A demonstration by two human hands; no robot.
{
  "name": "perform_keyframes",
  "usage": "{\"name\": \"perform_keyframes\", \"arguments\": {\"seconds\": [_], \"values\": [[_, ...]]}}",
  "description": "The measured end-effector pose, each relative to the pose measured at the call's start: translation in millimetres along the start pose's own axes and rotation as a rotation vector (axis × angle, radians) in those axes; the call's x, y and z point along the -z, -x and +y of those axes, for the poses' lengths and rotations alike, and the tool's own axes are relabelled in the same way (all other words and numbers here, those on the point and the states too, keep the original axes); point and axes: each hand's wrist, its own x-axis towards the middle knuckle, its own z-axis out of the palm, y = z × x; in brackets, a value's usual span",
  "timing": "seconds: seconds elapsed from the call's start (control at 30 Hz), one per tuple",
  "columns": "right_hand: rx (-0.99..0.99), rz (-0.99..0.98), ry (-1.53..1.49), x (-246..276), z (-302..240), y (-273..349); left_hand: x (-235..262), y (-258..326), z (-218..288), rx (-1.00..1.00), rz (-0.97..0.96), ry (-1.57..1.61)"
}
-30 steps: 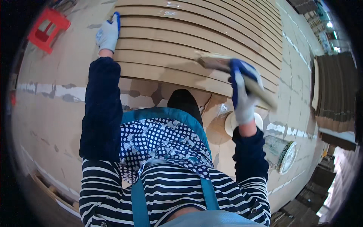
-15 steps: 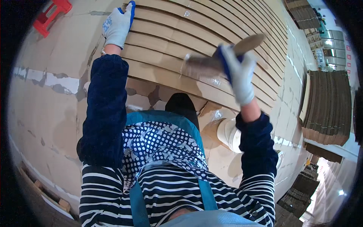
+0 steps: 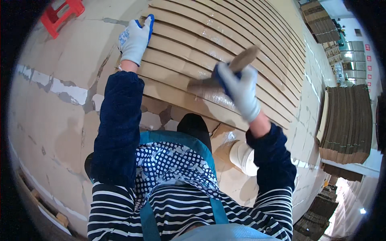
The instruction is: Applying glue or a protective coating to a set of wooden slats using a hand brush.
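Note:
Overlapping flat cardboard sheets (image 3: 177,70) lie fanned out in front of me, with their long edges showing as steps. My left hand (image 3: 136,39), in a white glove with blue fingertips, rests at their left ends, its visible fingers stretched out and apart. A similar glove covers my right hand (image 3: 241,88), closed round a wide brush (image 3: 246,57). The brush's pale handle sticks out past the thumb; its broad, dark end is motion-blurred and sits low over the nearer sheets. Shiny wet-looking streaks mark the sheets around it.
A white bucket (image 3: 243,158) stands on the floor near my right forearm. A red plastic stool (image 3: 60,18) is at the far left. Cardboard stacks (image 3: 345,124) stand along the right side, with another stack (image 3: 319,20) farther back.
My right hand has swept the brush left and slightly nearer to me. The sheets, stool and bucket all sit a little lower or farther right in view; my left hand stays at the sheets' left ends.

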Motion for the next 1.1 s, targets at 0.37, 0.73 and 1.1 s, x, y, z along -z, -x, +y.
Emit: {"name": "perform_keyframes", "arguments": {"seconds": [0.37,0.73,1.1], "values": [[0.179,0.140,0.166,-27.6,4.2,-26.8,-1.9,1.1,1.8,-0.004,0.017,0.013],[0.515,0.305,0.894,14.8,32.9,-135.2,1.3,-0.1,13.5,0.018,-0.012,0.016],[0.097,-0.124,-0.048,-22.9,-28.3,14.4,3.6,2.7,3.0,0.047,0.009,-0.009]]}}
